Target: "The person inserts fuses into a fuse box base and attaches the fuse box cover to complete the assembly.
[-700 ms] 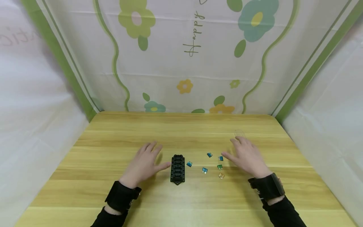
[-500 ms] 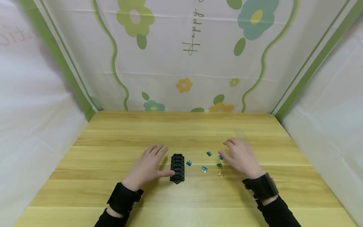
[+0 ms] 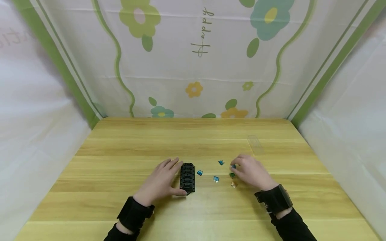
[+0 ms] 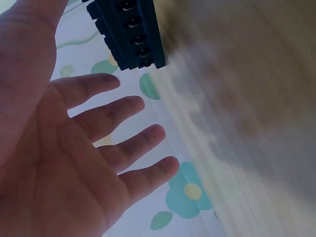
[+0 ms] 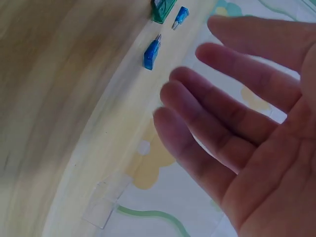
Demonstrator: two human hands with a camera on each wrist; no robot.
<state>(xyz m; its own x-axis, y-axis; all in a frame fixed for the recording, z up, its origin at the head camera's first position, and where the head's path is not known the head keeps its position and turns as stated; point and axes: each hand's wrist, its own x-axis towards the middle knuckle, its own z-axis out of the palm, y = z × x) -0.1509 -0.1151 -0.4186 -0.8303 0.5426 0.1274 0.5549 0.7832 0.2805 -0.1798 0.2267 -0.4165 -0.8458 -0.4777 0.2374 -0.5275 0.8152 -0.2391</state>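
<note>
A black fuse block (image 3: pixel 187 178) with a row of slots lies on the table. My left hand (image 3: pixel 159 183) is along its left side, thumb tip at the near end and fingers extended near the far end. In the left wrist view those fingers (image 4: pixel 121 116) are spread with nothing between them. My right hand (image 3: pixel 253 172) is low over the right group of blade fuses, its thumb and forefinger around a blue blade fuse (image 3: pixel 233 166). The right wrist view shows the fingers (image 5: pixel 212 113) loosely bent, apart from the blue fuse (image 5: pixel 151 53). A green blade fuse (image 3: pixel 232 175) lies just nearer.
An amber blade fuse (image 3: pixel 233 184) lies in front of the green one. More blue fuses are scattered between the hands, one (image 3: pixel 200 172) right beside the block. A clear plastic cover (image 3: pixel 255 144) lies beyond my right hand. A printed cloth (image 3: pixel 178 67) hangs behind the table.
My left hand has moved right and nearer the block, its thumb shifting to the near end. The right hand has moved left and lower to the blue fuse, thumb and forefinger drawing closer.
</note>
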